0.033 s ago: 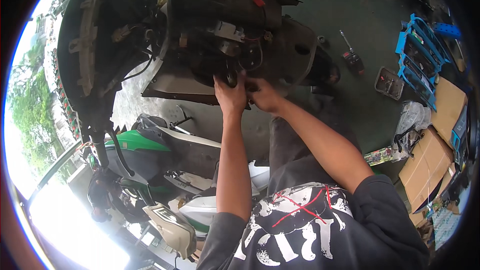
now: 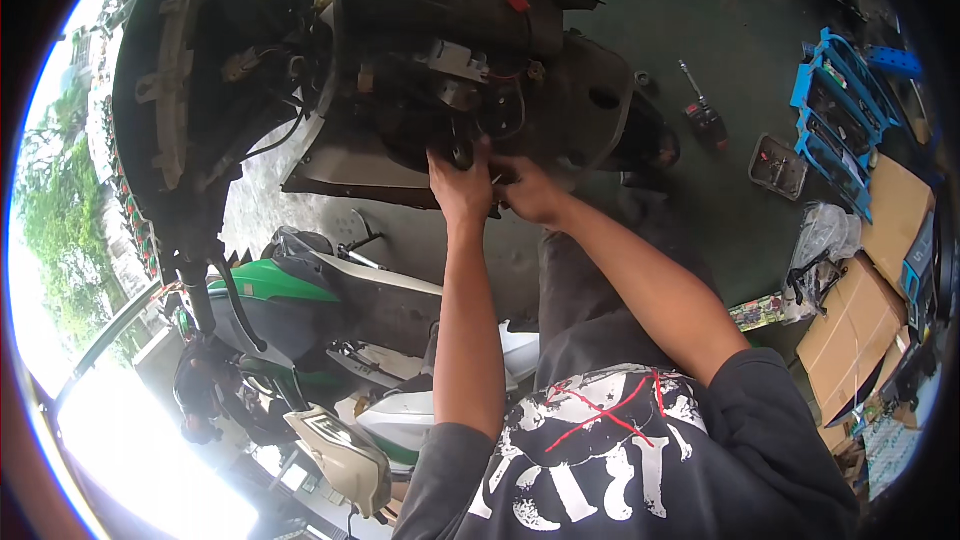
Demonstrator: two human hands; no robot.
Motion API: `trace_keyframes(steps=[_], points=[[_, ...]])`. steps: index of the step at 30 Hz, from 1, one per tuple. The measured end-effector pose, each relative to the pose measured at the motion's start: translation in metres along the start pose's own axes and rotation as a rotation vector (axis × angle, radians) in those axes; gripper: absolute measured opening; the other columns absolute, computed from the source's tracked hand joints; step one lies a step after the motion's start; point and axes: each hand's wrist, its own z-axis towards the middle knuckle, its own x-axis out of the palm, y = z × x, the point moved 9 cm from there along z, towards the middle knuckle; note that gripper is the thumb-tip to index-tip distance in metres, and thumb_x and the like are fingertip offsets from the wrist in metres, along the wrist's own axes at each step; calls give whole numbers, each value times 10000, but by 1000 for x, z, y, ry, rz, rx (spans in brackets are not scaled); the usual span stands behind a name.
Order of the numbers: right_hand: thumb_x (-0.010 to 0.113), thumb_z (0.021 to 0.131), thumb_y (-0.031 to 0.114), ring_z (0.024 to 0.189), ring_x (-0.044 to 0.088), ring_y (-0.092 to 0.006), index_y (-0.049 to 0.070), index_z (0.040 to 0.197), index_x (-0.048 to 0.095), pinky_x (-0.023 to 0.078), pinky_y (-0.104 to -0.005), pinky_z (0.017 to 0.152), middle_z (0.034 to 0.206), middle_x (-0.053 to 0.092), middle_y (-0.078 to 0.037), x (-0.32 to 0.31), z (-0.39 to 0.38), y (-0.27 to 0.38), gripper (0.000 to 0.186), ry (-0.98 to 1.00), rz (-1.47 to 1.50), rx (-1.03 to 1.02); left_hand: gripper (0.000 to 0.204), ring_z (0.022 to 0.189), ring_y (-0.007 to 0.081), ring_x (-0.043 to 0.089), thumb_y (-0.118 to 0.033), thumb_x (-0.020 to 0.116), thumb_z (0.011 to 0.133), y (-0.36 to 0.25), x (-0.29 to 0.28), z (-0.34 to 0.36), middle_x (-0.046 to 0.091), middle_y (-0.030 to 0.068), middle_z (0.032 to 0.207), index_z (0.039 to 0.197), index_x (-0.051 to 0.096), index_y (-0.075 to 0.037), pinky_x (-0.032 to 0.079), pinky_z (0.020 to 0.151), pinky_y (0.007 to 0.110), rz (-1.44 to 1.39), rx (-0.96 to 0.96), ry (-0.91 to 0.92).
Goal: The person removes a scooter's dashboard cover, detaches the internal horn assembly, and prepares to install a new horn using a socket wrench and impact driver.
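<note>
An opened-up scooter [image 2: 600,90] with dark panels fills the upper middle, its inner wiring and metal parts exposed. My left hand [image 2: 463,190] reaches in below a silver metal unit [image 2: 457,62], thumb and fingers closed around a small dark rounded part [image 2: 462,154]. Close beside it on the right, my right hand [image 2: 535,195] has its fingers curled inward at the same spot. A thin light-coloured edge shows by those fingers, but the thing they grip is too dark to name. Red and black wires with a red connector [image 2: 516,1] lie above the hands.
A green and white scooter [image 2: 290,285] stands at the lower left, with a person [image 2: 205,380] past it. On the floor to the right lie a screwdriver-like tool [image 2: 705,115], a small parts tray [image 2: 778,166], a blue toolbox [image 2: 840,120] and cardboard [image 2: 855,330].
</note>
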Motion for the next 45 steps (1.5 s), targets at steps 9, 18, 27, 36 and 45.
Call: trace_keyframes(steps=[9, 18, 27, 36, 45], points=[[689, 808, 95, 1006, 613, -290, 89, 1261, 612, 524, -398, 865, 1177, 577, -157, -52, 2, 15, 460, -497, -735, -321, 306, 917, 394, 687, -196, 732, 783, -28, -2, 26, 716, 199, 933, 1001, 687, 15, 517, 837, 443, -140, -2, 1], [691, 809, 134, 1258, 429, -380, 111, 1418, 417, 414, -487, 1012, 1416, 358, -195, -40, -2, 10, 668, -677, -1366, -168, 315, 924, 452, 655, -112, 650, 776, -33, -11, 30, 704, 216, 961, 1083, 665, -43, 519, 810, 514, 156, 126, 49], [664, 849, 181, 1112, 523, -354, 103, 1119, 635, 449, -485, 883, 1149, 571, -155, -57, 9, 21, 282, -711, -1276, -209, 405, 978, 464, 644, -90, 622, 748, -26, -4, 30, 698, 226, 1029, 1153, 635, -68, 519, 823, 533, 274, 70, 145], [708, 814, 235, 1094, 553, -315, 124, 1052, 670, 466, -490, 849, 1085, 609, -115, -75, 5, 29, 266, -747, -1251, -259, 427, 1015, 467, 639, -164, 665, 747, -26, 0, 26, 691, 249, 1050, 1156, 621, -51, 515, 876, 521, 228, -59, 263], [699, 808, 181, 1177, 534, -344, 65, 1086, 694, 487, -477, 956, 1154, 607, -160, -59, 21, 4, 301, -488, -1125, -239, 498, 1061, 464, 621, -190, 689, 784, -33, -1, 17, 672, 257, 1108, 1232, 565, -12, 496, 927, 498, 152, -43, 299]])
